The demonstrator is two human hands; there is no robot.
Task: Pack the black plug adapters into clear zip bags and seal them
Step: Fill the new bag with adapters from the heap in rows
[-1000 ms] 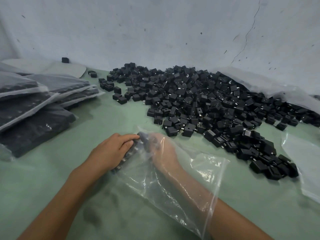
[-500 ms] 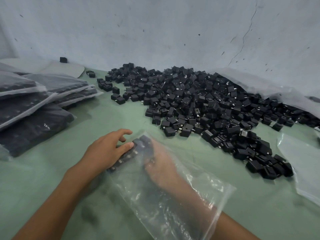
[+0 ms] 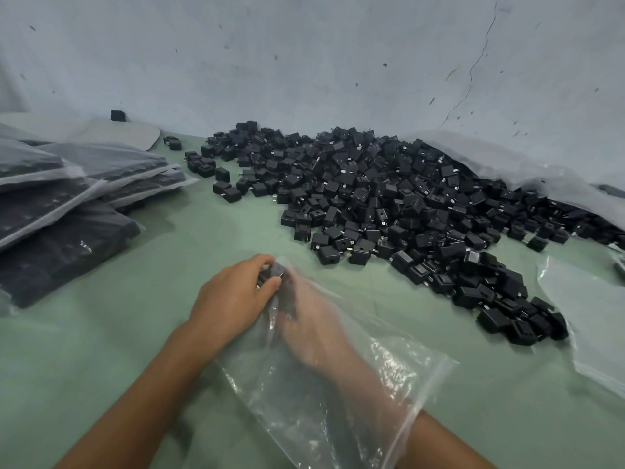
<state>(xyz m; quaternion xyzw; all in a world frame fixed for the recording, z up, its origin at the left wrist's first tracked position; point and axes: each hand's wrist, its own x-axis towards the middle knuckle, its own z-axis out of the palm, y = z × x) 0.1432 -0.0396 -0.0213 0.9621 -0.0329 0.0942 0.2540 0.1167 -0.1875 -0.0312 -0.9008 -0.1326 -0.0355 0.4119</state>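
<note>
Clear plastic of a zip bag (image 3: 341, 397) sheathes the right hand (image 3: 314, 330) and forearm, which reach forward inside it toward a few black adapters (image 3: 280, 282) at the bag's far end; whether those fingers grip anything cannot be told through the film. Outside the bag, the left hand (image 3: 233, 296) curls its fingers and thumb around that same cluster, wrist low on the green table (image 3: 101, 350). Beyond lies the loose adapter pile (image 3: 389, 201); filled bags (image 3: 61, 204) are stacked at left.
</note>
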